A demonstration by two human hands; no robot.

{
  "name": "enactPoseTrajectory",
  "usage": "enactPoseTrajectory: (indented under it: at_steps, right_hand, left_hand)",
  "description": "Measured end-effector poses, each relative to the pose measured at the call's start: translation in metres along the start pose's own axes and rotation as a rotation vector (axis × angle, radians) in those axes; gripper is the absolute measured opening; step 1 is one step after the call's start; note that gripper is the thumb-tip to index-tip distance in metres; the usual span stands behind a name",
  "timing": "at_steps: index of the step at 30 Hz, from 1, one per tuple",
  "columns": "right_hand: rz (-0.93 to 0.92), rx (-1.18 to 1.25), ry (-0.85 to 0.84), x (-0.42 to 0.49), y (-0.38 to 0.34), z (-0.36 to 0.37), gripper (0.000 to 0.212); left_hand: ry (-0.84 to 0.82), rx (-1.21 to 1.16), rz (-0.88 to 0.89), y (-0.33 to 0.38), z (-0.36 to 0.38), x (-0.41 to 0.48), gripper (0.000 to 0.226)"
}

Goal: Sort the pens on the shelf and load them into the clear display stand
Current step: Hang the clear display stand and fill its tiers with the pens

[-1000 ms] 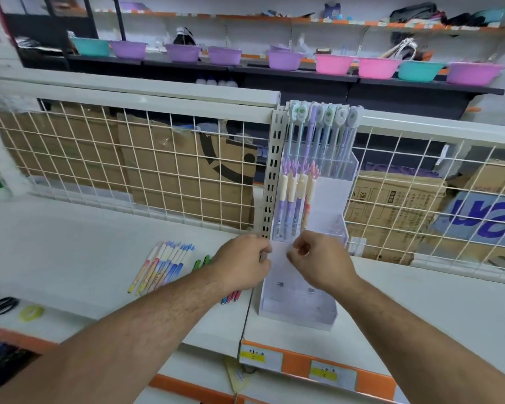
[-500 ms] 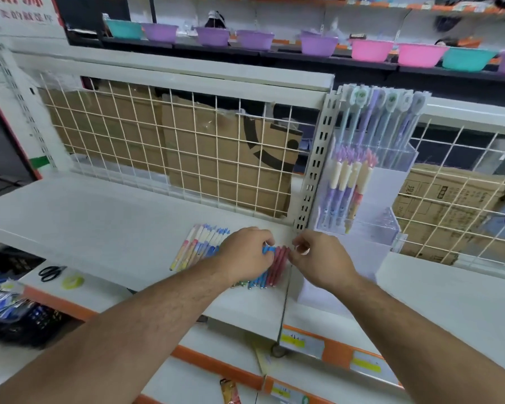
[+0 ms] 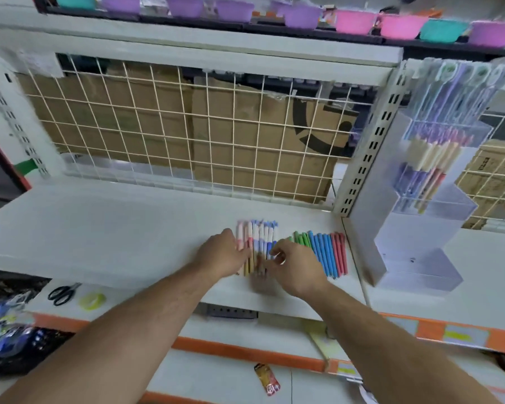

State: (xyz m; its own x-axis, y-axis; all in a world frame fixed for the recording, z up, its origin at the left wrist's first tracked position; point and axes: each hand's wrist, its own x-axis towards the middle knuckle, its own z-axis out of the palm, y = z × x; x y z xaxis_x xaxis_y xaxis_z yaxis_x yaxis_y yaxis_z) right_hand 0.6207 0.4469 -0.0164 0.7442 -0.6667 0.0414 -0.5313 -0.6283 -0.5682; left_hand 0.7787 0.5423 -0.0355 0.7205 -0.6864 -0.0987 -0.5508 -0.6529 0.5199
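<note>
White shelf (image 3: 129, 228), pens (image 3: 260, 237) parallel, long axes front-to-back, left hand (image 3: 222, 255) flat against them, right hand (image 3: 298, 269) pinching them.

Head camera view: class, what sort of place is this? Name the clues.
Probably a shop aisle: white slotted shelving with orange price-label strips, a clear display stand holding pens, and coloured plastic bowls lined up behind.

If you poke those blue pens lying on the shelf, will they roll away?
Maybe: the slim blue plastic pens lie flat on the smooth white shelf, so they could roll. The red pens and green pens packed against either side would likely stop them. Thin and straight, they look light and stiff.
</note>
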Motion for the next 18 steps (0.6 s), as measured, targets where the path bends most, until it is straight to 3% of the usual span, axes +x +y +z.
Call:
enactPoseTrajectory:
  at_steps: [4, 11, 18]
  right_hand:
    - [0.049, -0.011, 0.032, -0.002, -0.012, 0.011, 0.012]
    - [0.1, -0.021, 0.049, -0.001, -0.016, 0.017, 0.008]
    - [0.122, -0.001, 0.083, 0.005, -0.025, 0.021, 0.01]
  left_hand:
    - [-0.025, -0.01, -0.045, -0.001, 0.001, 0.006, 0.051]
    - [-0.05, -0.125, -0.111, -0.007, 0.004, 0.014, 0.036]
    - [-0.056, -0.071, -0.103, -0.01, 0.003, 0.019, 0.03]
